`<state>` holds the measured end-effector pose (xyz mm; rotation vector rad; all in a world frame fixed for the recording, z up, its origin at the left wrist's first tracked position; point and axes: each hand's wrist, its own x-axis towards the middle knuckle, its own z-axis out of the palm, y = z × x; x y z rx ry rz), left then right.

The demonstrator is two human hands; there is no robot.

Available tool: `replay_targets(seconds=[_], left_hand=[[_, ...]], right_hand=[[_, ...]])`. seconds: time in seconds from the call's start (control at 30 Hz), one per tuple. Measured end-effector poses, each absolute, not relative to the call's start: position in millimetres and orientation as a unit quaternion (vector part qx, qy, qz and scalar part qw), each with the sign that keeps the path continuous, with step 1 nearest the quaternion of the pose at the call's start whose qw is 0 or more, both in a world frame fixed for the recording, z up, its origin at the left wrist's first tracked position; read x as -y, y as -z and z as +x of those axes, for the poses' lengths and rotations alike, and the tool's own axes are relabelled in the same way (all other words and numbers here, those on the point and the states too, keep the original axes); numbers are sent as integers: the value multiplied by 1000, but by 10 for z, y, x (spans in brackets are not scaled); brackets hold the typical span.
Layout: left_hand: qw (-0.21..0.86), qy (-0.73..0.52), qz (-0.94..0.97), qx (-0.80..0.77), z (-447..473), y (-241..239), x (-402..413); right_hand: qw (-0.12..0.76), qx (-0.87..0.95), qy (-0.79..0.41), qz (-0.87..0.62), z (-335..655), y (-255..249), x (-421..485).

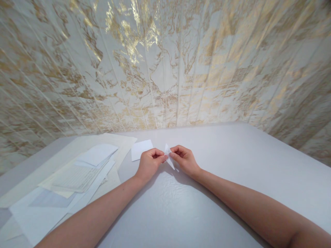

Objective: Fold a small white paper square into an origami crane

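Note:
A small piece of folded white paper (170, 161) is held up between my two hands, just above the table. My left hand (151, 162) pinches its left side between thumb and forefinger. On the other side, my right hand (184, 159) grips it the same way, fingertips close to those of the left. The paper has pointed ends, one up and one down; my fingertips cover part of its middle. Just behind my left hand lies a flat white sheet (141, 148), partly hidden by that hand.
Left of my arms, loose papers (95, 155) and a sheet with writing (77, 177) overlap on larger cream sheets (121, 143). The pale, glossy table (232, 155) reaches back to a wall (165, 86) with a gold pattern.

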<state>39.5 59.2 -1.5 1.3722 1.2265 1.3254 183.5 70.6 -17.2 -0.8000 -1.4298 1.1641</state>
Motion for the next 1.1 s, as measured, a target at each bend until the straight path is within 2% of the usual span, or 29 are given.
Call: replay_targets(seconds=[0.23,0.43,0.57,0.83,1.1], left_hand=[[462,-544,522,-467,377,66,-632],[376,-518,588,-494,372,73,-616],[376,-531,583,-487,353,90,-654],[350,-543,585,-490,314,146,-702],[391,-523,623,-432,291,102,-647]], right_hand=[[549,592,-478,-347,1838,181,-741],[530,654,-426,-331,1865,231,-752],[523,688,-402,-302,1892,246,-744],[538,648,-467,-270,1884,263,-763],[538,641,-442,-323,1890,215,-742]])
